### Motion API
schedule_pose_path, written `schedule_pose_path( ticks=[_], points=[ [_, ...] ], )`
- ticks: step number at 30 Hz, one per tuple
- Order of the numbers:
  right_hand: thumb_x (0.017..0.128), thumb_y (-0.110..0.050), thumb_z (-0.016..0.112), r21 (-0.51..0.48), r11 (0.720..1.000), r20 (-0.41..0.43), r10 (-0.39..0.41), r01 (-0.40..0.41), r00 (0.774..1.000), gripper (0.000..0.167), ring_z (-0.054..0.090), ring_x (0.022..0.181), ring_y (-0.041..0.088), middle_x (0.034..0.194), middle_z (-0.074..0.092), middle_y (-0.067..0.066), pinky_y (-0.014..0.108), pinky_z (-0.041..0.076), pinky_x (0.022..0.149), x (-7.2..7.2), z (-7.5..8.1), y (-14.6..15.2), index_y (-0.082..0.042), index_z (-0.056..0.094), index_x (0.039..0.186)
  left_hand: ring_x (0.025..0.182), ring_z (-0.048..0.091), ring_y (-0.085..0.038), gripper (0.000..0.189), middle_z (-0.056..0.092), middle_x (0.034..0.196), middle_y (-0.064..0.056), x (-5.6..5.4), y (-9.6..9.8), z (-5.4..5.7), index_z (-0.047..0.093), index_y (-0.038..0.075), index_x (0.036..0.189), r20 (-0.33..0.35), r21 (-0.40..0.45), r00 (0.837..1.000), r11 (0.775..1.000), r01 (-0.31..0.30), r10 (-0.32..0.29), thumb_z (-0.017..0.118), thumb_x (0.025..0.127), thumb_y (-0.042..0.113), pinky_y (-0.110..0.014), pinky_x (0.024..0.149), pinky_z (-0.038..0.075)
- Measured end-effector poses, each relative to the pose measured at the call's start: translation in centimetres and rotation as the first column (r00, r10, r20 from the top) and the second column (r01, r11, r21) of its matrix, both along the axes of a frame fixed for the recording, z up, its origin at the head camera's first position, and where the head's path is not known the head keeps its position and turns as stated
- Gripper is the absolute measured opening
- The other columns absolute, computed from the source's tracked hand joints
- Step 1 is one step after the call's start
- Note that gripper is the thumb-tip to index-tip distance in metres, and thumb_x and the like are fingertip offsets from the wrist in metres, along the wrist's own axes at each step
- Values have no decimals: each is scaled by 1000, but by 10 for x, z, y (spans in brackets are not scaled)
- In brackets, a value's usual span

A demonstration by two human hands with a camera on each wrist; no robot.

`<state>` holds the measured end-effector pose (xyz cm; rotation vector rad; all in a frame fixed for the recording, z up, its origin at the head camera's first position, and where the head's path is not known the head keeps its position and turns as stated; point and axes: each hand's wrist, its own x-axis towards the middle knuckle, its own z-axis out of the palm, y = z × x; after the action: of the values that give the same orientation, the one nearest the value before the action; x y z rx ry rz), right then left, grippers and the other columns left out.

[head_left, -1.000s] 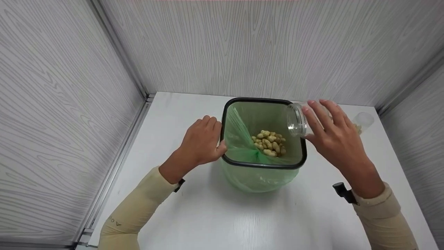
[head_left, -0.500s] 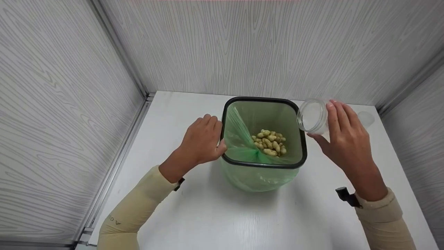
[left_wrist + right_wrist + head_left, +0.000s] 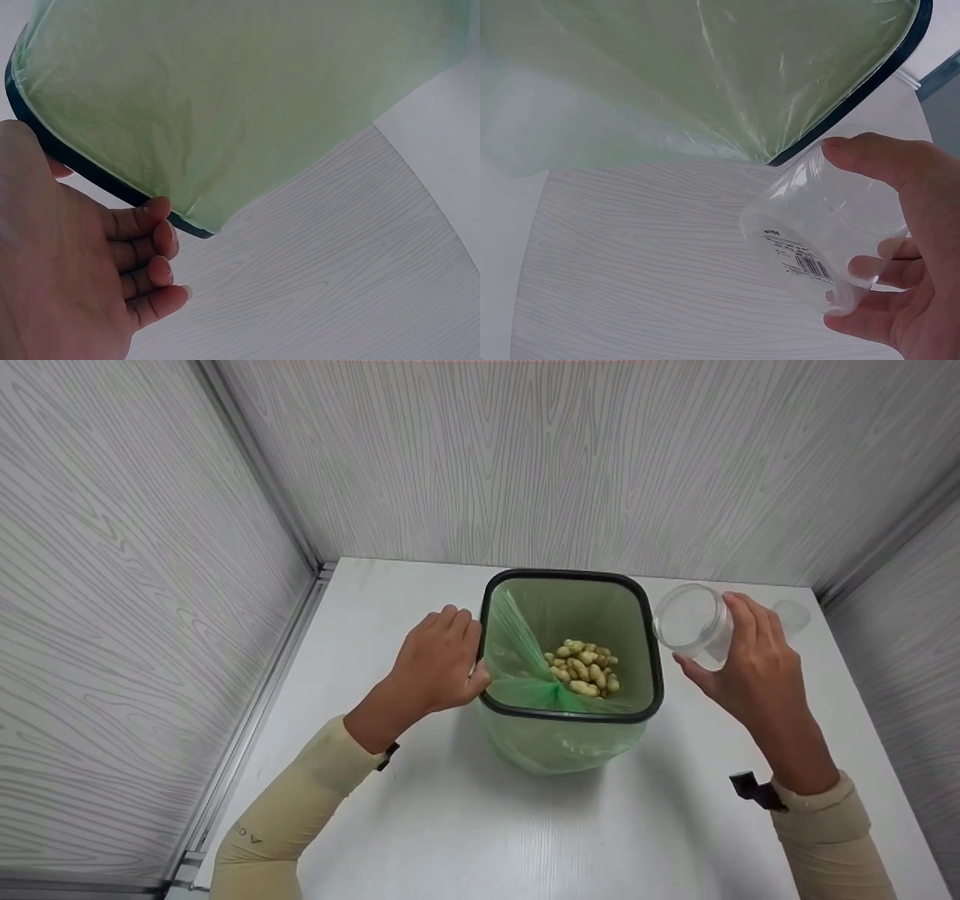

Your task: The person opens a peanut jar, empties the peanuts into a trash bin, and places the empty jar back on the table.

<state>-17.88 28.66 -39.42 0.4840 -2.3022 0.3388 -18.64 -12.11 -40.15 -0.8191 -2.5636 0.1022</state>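
A bin (image 3: 574,717) has a black rim and a green plastic bag lining. Peanuts (image 3: 585,667) in their shells lie in a pile at its bottom. My left hand (image 3: 439,660) grips the rim on its left side; in the left wrist view, curled fingers (image 3: 154,285) meet the black edge. Just right of the bin, my right hand (image 3: 761,675) holds a clear plastic jar (image 3: 688,619), tilted, between thumb and fingers. In the right wrist view the jar (image 3: 825,210) shows a printed barcode label, and no peanuts are visible inside it.
A round translucent thing (image 3: 791,616), perhaps a lid, lies behind the right hand. All stands on a white table (image 3: 540,847) with wood-grain panels (image 3: 555,465) behind and at both sides. Black camera mounts (image 3: 754,789) sit on the wrists.
My right hand has drawn the jar rightward, away from over the bin, and tilted it more upright. Peanuts seen near that hand earlier no longer show there. The left hand stays on the rim.
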Motion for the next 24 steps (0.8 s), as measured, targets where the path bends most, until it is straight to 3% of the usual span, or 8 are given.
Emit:
schedule_pose_path(
  ticks=[7,16,24],
  points=[
    [64,-15,97,-39,999,48,-26,28,998,92,62,115,51,129,58,36,71,56,74,-3,-7,6,12,47,136,78,40,-24,28,50,85,-10,0,0,0,55,3,91,-2,4,1000,1000,-2,2,48,90,30,-38,72,42],
    [62,-10,97,-141,990,135,-8,27,991,95,58,120,50,131,53,37,71,52,92,-9,-20,18,13,47,140,77,39,-23,28,50,85,-9,0,0,0,55,3,91,9,14,1000,1000,0,0,48,91,30,-37,71,41],
    [61,-9,96,-210,977,226,7,41,974,90,62,110,51,123,53,33,72,52,89,-14,-37,26,10,49,136,77,39,-23,29,50,85,-9,-1,-1,-1,55,3,92,13,22,1000,1000,1,-1,48,91,31,-37,70,40]
  ],
)
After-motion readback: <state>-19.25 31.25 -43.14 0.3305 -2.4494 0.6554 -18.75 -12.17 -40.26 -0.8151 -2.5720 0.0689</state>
